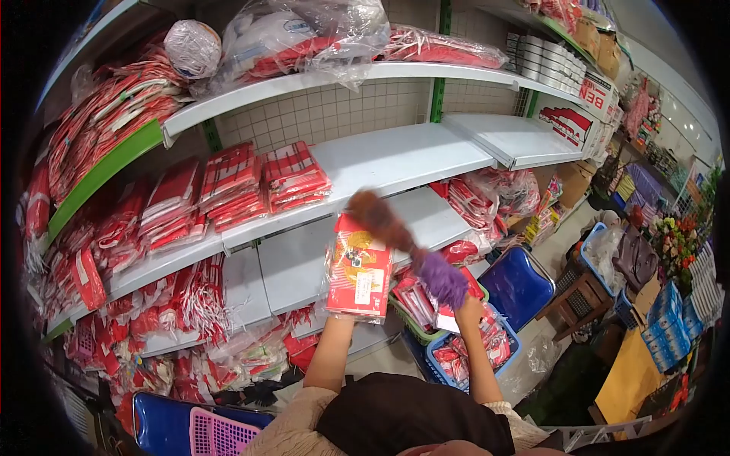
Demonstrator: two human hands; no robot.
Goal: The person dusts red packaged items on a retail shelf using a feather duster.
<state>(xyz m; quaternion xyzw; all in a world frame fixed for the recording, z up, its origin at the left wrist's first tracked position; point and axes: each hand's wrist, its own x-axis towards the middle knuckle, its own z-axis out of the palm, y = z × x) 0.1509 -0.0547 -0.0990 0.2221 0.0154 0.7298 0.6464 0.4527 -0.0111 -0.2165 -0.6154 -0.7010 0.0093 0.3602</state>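
A stack of red, plastic-wrapped packets (357,273) with a gold print and a white label lies over my left hand (339,327). My fingers are hidden beneath it, and the wrist shows at its lower edge. In my right hand (470,313), closed around its near end, is a duster (441,280) with purple fluff. Its brown far part, smeared by motion, reaches up and left past the upper corner of the packets. Below the right hand, a green basket (418,328) and a blue basket (511,357) hold more red packets.
Folded red-and-white packs (293,176) line the left of the middle shelf (403,156). Bagged goods (304,38) sit on the shelf above. A blue chair (518,285) stands right of the baskets; a pink basket (220,433) rests at lower left. Cartons (578,125) stand at the shelf's far end.
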